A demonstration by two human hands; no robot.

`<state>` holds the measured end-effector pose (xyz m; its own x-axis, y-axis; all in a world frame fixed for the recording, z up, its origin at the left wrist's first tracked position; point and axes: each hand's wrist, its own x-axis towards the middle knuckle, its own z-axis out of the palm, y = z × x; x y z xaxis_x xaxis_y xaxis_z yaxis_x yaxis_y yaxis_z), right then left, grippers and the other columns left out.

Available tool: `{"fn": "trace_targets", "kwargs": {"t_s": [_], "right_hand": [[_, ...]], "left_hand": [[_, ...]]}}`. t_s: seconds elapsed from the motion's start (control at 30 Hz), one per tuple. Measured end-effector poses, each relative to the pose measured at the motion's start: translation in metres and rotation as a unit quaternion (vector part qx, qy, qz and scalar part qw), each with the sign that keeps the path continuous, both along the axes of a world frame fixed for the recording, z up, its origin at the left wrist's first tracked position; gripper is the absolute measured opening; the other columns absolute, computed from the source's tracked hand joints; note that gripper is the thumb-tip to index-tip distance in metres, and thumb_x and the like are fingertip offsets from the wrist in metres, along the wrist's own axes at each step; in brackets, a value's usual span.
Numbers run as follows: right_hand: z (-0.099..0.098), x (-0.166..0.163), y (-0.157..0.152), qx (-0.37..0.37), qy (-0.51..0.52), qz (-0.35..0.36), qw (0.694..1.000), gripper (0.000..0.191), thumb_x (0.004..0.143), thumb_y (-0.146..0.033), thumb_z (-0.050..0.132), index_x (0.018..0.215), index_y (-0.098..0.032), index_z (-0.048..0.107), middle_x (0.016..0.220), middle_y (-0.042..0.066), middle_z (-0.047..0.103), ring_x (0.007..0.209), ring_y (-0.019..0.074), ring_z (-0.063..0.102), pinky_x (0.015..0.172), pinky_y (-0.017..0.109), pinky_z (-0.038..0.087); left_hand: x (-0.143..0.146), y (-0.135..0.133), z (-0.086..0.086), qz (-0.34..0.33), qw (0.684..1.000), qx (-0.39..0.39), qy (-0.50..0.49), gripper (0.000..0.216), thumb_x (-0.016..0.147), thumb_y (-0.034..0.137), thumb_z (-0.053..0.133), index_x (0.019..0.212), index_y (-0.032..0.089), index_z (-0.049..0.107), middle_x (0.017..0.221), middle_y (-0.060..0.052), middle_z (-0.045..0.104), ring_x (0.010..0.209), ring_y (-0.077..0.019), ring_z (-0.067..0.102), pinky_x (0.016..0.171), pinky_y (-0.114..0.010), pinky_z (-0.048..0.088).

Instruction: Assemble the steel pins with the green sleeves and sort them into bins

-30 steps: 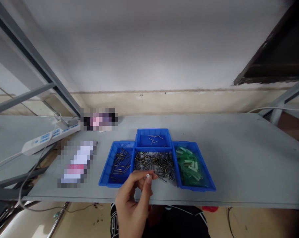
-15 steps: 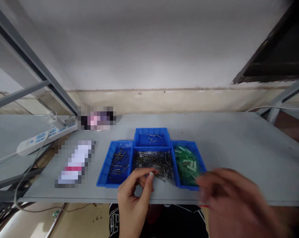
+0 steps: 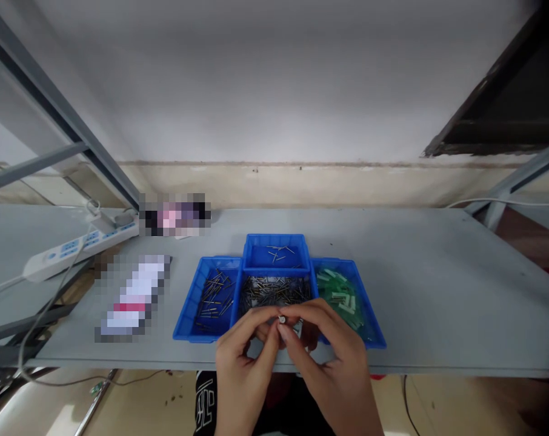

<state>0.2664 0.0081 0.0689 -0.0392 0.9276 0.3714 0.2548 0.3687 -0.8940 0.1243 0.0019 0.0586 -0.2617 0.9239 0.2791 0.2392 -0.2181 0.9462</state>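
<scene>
My left hand (image 3: 245, 369) and my right hand (image 3: 336, 363) meet at the table's front edge, fingertips pinched together on a small silvery part (image 3: 282, 319). They hover over the near end of the middle blue tray (image 3: 274, 290), which is full of thin metal pins. A left blue tray (image 3: 206, 300) holds fewer dark pins. The right blue tray (image 3: 347, 297) holds green and white plastic pieces. A smaller blue tray (image 3: 277, 251) behind holds a few pins.
The grey table (image 3: 438, 290) runs left to right below a white wall. A white power strip (image 3: 69, 248) with a cable lies at the left. Two blurred-out items sit left of the trays. Metal frame bars stand at both sides.
My right hand came in from the right and joined my left hand at the small part. My left hand stayed at the front edge, still pinching it.
</scene>
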Motion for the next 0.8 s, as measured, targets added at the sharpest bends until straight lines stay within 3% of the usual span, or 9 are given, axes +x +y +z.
{"fn": "trace_targets", "kwargs": {"t_s": [0.2, 0.6, 0.8], "right_hand": [[-0.0043, -0.0039, -0.0025, -0.007, 0.009, 0.004, 1.0, 0.015, 0.107, -0.02, 0.069, 0.111, -0.031, 0.078, 0.096, -0.002, 0.07, 0.075, 0.0126, 0.065, 0.066, 0.024, 0.056], [0.0007, -0.0079, 0.0003, 0.016, 0.006, -0.002, 1.0, 0.017, 0.104, -0.017, 0.068, 0.107, -0.032, 0.077, 0.09, -0.005, 0.068, 0.071, 0.0105, 0.064, 0.064, 0.021, 0.054], [-0.0001, -0.0076, 0.0032, 0.014, 0.015, -0.011, 1.0, 0.016, 0.104, -0.016, 0.067, 0.105, -0.03, 0.075, 0.088, -0.005, 0.067, 0.073, 0.0108, 0.064, 0.064, 0.021, 0.054]], "left_hand": [[-0.002, -0.0031, -0.0059, -0.009, 1.0, -0.018, -0.003, 0.015, 0.097, 0.024, 0.076, 0.101, 0.027, 0.09, 0.086, -0.002, 0.085, 0.073, -0.0162, 0.079, 0.067, -0.022, 0.063], [-0.0048, -0.0017, 0.0002, -0.026, 1.0, 0.012, 0.004, 0.016, 0.097, 0.021, 0.075, 0.096, 0.027, 0.09, 0.074, 0.001, 0.077, 0.068, -0.0147, 0.076, 0.064, -0.019, 0.061], [-0.002, 0.0024, -0.0026, -0.03, 1.0, -0.003, -0.001, 0.016, 0.096, 0.023, 0.075, 0.099, 0.028, 0.091, 0.078, 0.0, 0.081, 0.069, -0.015, 0.078, 0.066, -0.02, 0.063]]}}
